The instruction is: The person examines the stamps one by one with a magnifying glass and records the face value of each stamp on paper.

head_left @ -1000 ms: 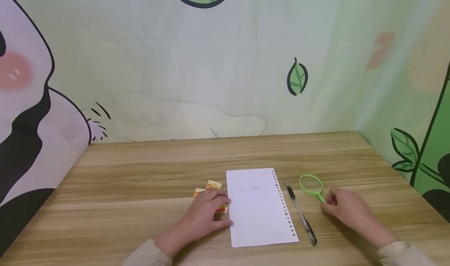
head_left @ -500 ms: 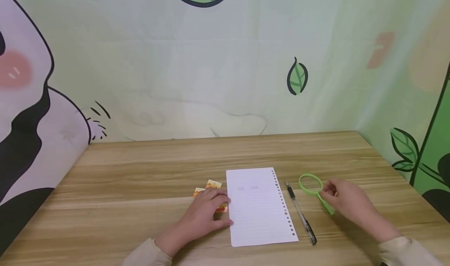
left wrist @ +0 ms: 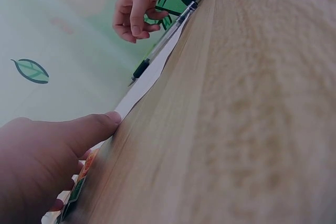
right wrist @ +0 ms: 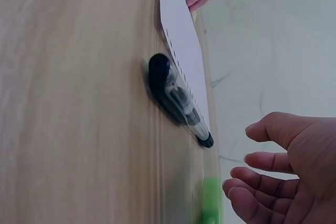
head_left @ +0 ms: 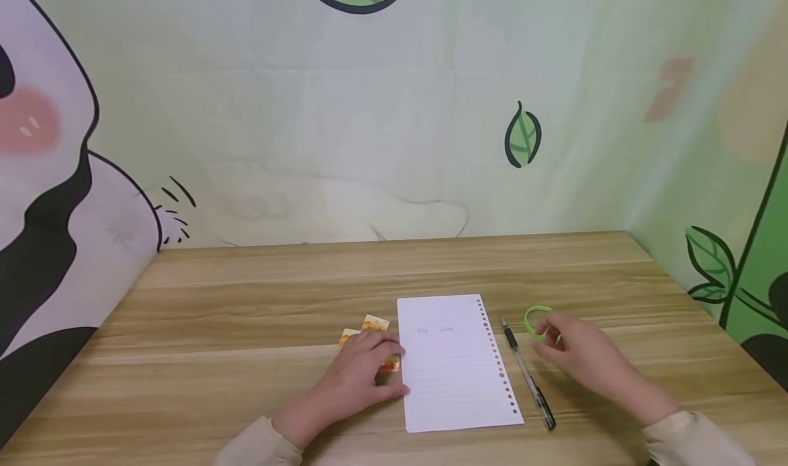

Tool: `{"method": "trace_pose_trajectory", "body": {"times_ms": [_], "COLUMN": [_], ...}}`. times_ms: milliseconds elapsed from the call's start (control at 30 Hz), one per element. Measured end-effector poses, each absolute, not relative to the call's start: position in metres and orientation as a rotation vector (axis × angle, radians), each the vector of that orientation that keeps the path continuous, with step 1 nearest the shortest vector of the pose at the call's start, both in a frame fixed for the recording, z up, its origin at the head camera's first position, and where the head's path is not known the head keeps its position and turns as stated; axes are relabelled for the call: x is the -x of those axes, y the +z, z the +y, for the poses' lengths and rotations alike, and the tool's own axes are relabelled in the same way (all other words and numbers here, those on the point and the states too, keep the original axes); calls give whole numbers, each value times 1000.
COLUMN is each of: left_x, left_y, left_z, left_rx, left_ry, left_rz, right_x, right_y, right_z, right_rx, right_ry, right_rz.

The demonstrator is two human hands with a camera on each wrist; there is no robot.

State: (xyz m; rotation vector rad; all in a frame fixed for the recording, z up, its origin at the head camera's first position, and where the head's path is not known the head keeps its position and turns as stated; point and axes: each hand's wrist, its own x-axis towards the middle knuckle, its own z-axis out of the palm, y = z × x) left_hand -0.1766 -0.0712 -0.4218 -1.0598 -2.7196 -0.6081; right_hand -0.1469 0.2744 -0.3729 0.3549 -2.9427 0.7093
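A sheet of lined, hole-punched paper (head_left: 458, 384) with faint handwriting lies flat on the table. My left hand (head_left: 357, 373) rests at its left edge, fingertips and thumb touching the margin, over orange-and-yellow cards (head_left: 374, 322) that it partly covers. To the right of the sheet lies a clear pen (head_left: 523, 367) with black ends. My right hand (head_left: 585, 356) hovers beyond the pen, its fingers loosely bent and holding nothing in the right wrist view. Behind it is a green magnifying glass (head_left: 527, 319); the hand hides most of it in the head view, while its green handle (right wrist: 211, 198) shows in the right wrist view.
The wood-grain table (head_left: 246, 302) reaches back to a cartoon-printed backdrop (head_left: 369, 110), which also closes off both sides.
My right hand has slid along the magnifying glass's handle, come off it and moved left towards the pen. The magnifying glass stays in place. My left hand has not moved.
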Motion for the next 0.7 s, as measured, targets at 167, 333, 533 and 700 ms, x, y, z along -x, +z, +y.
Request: {"method": "trace_pose_trajectory", "body": {"times_ms": [167, 333, 533, 700], "left_x": [177, 177, 177, 178], "left_y": [-423, -423, -423, -424], "left_z": [-72, -72, -72, -72], "left_rx": [1063, 1066, 1066, 1069], "left_ry": [-603, -604, -600, -599], "left_rz": [-2715, -2713, -2708, -2714], "right_x": [150, 152, 153, 154], "right_y": [-377, -379, -380, -381], "right_z": [268, 264, 259, 256], "right_rx": [-442, -500, -543, -548], "right_ry": [719, 733, 746, 749], "right_rz": [-2939, -2928, -2939, -3015]}}
